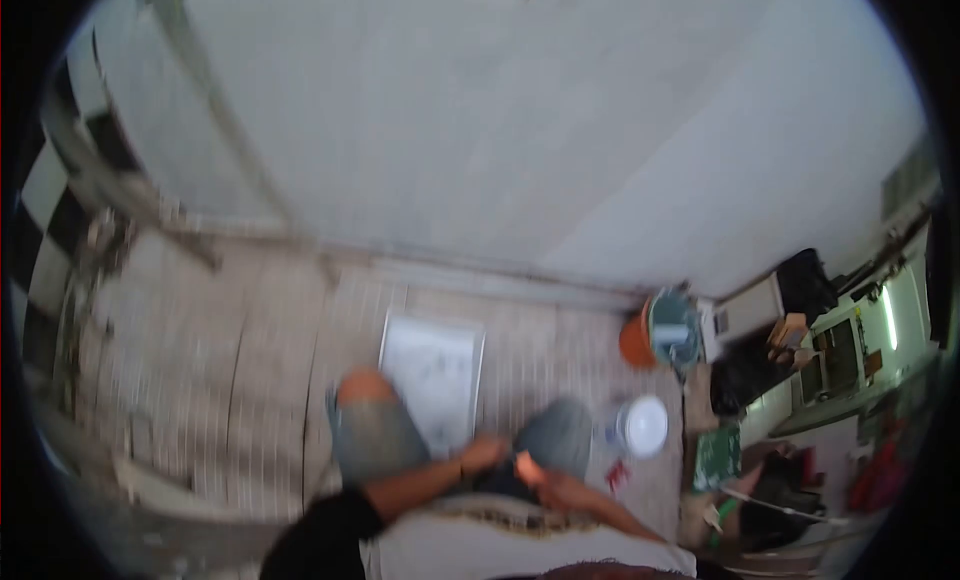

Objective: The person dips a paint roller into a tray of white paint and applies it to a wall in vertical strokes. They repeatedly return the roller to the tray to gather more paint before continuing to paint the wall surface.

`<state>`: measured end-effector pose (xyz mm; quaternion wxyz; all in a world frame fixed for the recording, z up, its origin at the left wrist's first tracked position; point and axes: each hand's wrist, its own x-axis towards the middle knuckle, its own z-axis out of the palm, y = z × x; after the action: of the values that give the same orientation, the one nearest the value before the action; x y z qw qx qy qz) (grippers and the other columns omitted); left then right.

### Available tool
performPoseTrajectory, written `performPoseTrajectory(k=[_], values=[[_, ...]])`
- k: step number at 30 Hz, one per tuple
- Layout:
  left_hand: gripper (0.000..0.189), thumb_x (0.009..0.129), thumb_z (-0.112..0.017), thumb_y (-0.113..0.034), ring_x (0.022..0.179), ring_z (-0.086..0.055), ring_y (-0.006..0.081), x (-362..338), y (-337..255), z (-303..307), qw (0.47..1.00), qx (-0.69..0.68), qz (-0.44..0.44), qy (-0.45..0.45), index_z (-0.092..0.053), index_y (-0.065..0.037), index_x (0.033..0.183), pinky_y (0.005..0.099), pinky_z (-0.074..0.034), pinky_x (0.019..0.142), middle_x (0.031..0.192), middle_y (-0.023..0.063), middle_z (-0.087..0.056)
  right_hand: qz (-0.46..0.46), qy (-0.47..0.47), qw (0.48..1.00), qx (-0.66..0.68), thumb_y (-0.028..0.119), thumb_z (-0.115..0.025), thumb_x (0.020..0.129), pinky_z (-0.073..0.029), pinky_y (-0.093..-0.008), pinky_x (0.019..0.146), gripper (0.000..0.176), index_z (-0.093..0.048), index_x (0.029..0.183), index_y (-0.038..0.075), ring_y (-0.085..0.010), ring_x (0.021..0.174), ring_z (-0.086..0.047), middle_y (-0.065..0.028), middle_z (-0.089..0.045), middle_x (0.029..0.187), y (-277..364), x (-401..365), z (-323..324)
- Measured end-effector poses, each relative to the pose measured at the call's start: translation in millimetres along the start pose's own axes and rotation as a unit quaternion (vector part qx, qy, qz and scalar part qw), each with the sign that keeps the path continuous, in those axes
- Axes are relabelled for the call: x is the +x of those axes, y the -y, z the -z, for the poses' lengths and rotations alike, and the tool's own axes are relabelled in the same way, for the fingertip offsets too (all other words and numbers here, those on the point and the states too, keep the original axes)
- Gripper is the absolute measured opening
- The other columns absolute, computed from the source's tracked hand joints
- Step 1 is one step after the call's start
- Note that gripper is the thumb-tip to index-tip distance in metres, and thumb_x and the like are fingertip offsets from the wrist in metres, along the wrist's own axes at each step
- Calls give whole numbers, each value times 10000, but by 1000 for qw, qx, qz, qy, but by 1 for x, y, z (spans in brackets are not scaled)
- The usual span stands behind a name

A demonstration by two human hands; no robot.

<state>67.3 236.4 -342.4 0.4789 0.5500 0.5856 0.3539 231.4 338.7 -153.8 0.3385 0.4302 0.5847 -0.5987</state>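
Observation:
My left hand (484, 453) and my right hand (545, 480) are close together over my lap, between my knees. Both look curled closed, though blur smears the fingers. Something small and dark seems to lie between them; I cannot make out what it is. Just beyond my left hand, a shiny rectangular metal tray (430, 370) rests on the floor, its near end partly hidden by my leg. What look like wet, whitish patches show on its surface.
A white bucket (642, 427) stands right of my knee, with a small red scrap (618, 475) nearby. Farther right are an orange tub (636, 342), a green bucket (672, 315) and a green crate (717, 458). A pale wall (480, 130) rises ahead; poles lean at left.

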Motion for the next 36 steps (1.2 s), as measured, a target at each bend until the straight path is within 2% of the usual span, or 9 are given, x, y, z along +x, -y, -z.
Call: performPoseTrajectory(k=[2,5,6,14,17,21,29,33,36], values=[[225,820,-502,-200,689,-625,340,4,11,-1,986,9,16,-166,-655,-36,803,468,-482,629,759,216,-637,41,-52,998,-22,370,-490,948,-395,-270,383,280,-532,925,94,-106,450,-484,1,-515,634,34,-6,-14],[329,880,-435,-264,574,-598,294,6,21,11,983,7,69,-168,-625,-21,766,427,-469,568,633,168,-606,26,-26,998,43,329,-505,940,-407,-259,379,265,-520,1017,75,-102,437,-482,-21,-529,653,45,11,-26],[356,870,-452,-283,494,-563,232,5,6,7,880,-351,225,-226,-615,-14,704,388,-443,482,594,130,-589,18,-11,998,57,297,-485,954,-378,-256,354,221,-466,990,79,-103,422,-458,-19,-501,630,47,12,-30],[347,933,-453,-323,536,-549,120,-15,-48,1,845,-470,253,-16,-593,-34,803,254,-409,448,644,40,-575,7,-20,1000,-14,248,-465,977,-357,-260,366,201,-467,1004,49,-97,411,-420,-13,-480,625,28,-40,-19],[304,916,-478,-286,534,-540,116,-8,-36,-4,876,-444,158,-98,-589,-27,802,262,-413,474,644,29,-558,-23,-28,996,75,258,-491,961,-343,-243,363,255,-529,1070,31,-92,409,-438,-18,-511,636,43,-36,-20],[286,923,-471,-279,514,-525,132,-9,-31,10,846,-466,186,-180,-569,-32,816,279,-415,476,639,32,-538,-15,-17,997,71,245,-459,982,-364,-262,365,197,-460,990,48,-93,407,-428,-8,-462,613,50,-13,-31],[374,963,-470,-424,596,-507,80,-23,-60,-4,864,-464,195,20,-536,-62,892,232,-411,517,742,4,-527,-30,-21,999,-7,242,-450,985,-369,-260,377,202,-456,991,39,-89,425,-462,-6,-477,618,27,-58,-13],[377,965,-471,-426,595,-494,77,-27,-61,-6,883,-424,201,4,-533,-62,893,227,-414,527,732,-2,-514,5,-32,999,-25,245,-452,983,-369,-256,378,210,-454,1012,37,-88,429,-465,-8,-480,620,18,-51,-15],[363,969,-469,-408,601,-485,79,-34,-74,6,856,-427,288,-46,-534,-59,897,228,-421,547,739,-2,-518,-43,12,998,47,246,-458,977,-377,-265,378,216,-447,1013,33,-99,431,-472,-17,-479,619,48,-51,-12]])
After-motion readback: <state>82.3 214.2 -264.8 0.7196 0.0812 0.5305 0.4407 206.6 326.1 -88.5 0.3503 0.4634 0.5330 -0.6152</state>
